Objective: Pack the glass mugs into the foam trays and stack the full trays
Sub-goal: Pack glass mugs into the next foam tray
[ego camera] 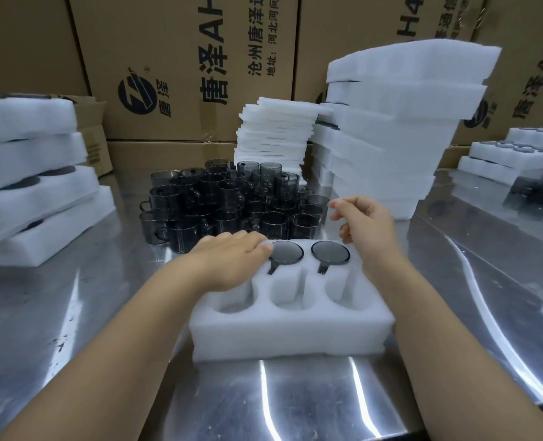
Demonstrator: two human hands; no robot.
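While the foam tray (292, 335) sits nearest us on the bench (295, 405) with its three near pockets empty, a glass mug (286, 252) fills its middle far pocket and a second mug (330, 252) the right one. Our left hand (228, 261) lies flat on the tray's far left corner, grip wide, fingertips (267, 247) just beside the glass mug; our right hand (370, 227) hovers over the far right corner, grip loosely curled, holding nothing. Beyond, loose mugs (225, 198) crowd the bench before stacked foam trays (391, 138) and cardboard boxes (184, 58).
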